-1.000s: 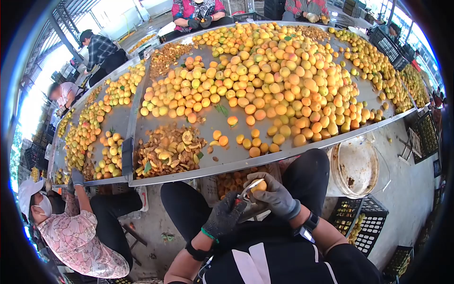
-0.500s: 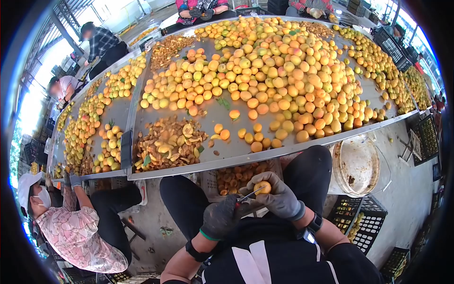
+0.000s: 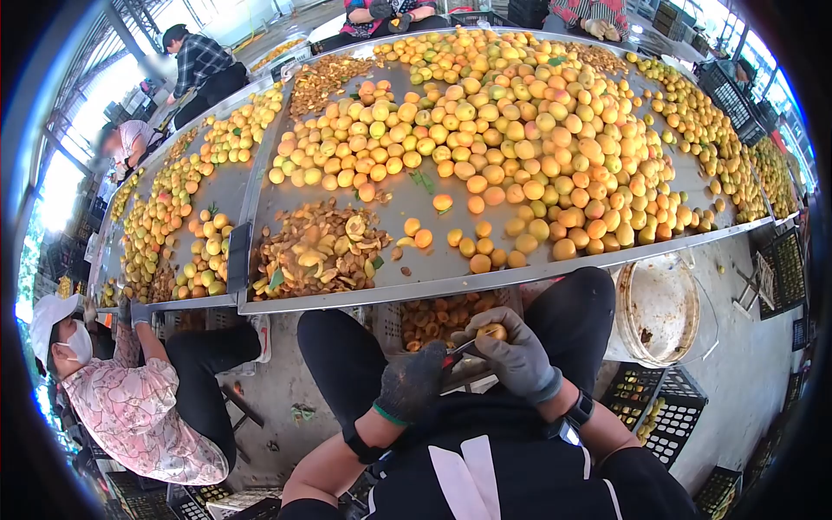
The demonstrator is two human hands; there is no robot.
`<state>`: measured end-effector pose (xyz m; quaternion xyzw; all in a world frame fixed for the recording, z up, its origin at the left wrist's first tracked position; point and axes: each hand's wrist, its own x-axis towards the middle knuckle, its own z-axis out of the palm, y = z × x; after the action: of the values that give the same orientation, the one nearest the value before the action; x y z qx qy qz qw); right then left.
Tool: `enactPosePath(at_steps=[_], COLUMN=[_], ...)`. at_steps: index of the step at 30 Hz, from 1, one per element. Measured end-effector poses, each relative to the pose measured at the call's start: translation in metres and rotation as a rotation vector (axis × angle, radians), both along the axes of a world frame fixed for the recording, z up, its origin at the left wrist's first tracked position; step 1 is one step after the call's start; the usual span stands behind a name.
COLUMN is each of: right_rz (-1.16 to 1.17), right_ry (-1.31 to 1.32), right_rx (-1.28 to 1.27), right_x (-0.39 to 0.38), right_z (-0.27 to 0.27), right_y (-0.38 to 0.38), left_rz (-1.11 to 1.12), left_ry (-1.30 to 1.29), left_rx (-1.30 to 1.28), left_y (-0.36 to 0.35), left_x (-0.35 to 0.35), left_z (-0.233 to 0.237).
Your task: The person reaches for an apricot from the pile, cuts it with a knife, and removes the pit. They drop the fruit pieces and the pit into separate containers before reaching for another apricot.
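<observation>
Hands meet below the desk's [image 3: 433, 290] near edge: the right hand [image 3: 520, 362] closes its grip round an apricot [image 3: 492, 332], and the left hand [image 3: 412, 383] clamps a small knife [image 3: 460, 352] whose blade touches the fruit. Cutting appears under way; the next move likely calls for a steady hold above the crate [image 3: 387, 322] of halves.

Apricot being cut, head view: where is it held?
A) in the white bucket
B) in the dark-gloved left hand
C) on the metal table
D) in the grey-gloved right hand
D: the apricot sits in the fingers of the grey-gloved right hand, while the dark-gloved left hand grips the knife.
</observation>
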<state>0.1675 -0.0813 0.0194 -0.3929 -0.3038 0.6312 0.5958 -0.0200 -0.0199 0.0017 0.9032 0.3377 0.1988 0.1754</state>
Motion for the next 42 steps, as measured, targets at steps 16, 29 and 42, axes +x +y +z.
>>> enactPosePath(at_steps=[16,29,42], right_rz=[-0.003,0.021,0.047], right_ry=[0.168,0.303,0.231], right_rx=[0.263,0.274,0.166], right_x=[0.011,0.008,0.009], right_z=[-0.014,-0.018,0.002], right_y=[0.003,0.004,-0.009], left_rz=[-0.135,-0.026,-0.078], left_ry=[-0.305,-0.432,-0.128], left_rx=[-1.079,-1.279,-0.185], left_y=[0.002,0.000,-0.004], left_x=[0.006,0.009,0.009], left_z=[0.028,0.032,0.029])
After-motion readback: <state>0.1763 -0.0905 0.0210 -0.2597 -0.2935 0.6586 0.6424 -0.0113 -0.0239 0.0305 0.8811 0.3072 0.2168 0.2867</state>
